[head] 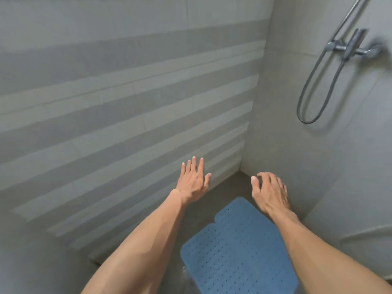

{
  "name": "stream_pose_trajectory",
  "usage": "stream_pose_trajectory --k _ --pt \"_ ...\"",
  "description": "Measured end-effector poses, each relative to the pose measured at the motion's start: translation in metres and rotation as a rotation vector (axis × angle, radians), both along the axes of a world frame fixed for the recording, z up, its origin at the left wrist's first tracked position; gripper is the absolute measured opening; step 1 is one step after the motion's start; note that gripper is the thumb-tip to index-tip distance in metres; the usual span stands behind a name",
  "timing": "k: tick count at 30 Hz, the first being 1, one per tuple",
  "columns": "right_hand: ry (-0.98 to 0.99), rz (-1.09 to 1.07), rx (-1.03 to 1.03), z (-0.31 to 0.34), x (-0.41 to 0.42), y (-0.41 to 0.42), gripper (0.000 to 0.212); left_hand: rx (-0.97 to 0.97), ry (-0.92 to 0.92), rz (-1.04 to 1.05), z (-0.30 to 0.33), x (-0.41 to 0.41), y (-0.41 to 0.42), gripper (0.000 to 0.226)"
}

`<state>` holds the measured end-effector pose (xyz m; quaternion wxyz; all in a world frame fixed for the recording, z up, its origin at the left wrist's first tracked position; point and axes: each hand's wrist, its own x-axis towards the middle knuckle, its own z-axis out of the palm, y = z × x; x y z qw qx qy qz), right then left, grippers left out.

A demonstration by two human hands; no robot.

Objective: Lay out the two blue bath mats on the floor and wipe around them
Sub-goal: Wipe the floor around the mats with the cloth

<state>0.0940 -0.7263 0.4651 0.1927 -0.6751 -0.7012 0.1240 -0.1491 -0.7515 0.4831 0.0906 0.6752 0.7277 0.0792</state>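
**Both hands empty above blue mats in the shower corner**

The head view looks down into a tiled shower corner. Two bare forearms reach forward over the dark floor [231, 187].

The left hand [192, 181] is held out flat, back upward, fingers straight and slightly spread, thumb out to the side. Its grip is released and holds nothing. It hangs in front of the striped wall [127, 102] on the left, near the line where that wall meets the floor; whether the fingertips touch the tiles cannot be told.

The right hand [270, 192] is also back upward, with fingers curled downward in a loose claw and the thumb apart from them. Its grip is released too, and nothing is between the fingers. It hovers near the far corner of the floor, over the far end of the mats.

A blue bath mat [237, 257], dotted with small holes, lies flat on the floor between the two forearms, running from the bottom edge of the view toward the far corner. A second blue mat [237, 209] shows at its far end as a separate rounded edge; the two seem to overlap there, though which lies on top is unclear.

On the plain right wall [297, 145], a metal shower mixer [356, 47] is mounted high up, with a grey hose [307, 115] hanging from it in a long loop.
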Motion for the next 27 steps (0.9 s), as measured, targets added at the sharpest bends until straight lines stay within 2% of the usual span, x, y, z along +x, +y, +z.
stream_pose_trajectory --k 7,14,23,27 --pt "0.069 0.318 0.103 0.064 -0.136 0.026 0.044 0.158 0.058 0.331 0.065 -0.122 -0.047 0.070" --pt "0.167 0.669 0.141 0.115 -0.280 -0.003 0.044 0.276 0.175 0.623 0.126 -0.223 -0.134 0.072" --pt "0.161 1.119 0.068 0.158 -0.412 -0.103 0.050 0.373 0.393 0.895 0.195 -0.272 -0.252 0.069" --pt "0.173 1.267 0.028 0.170 -0.456 -0.154 0.051 0.406 0.440 1.069 0.211 -0.274 -0.296 0.051"
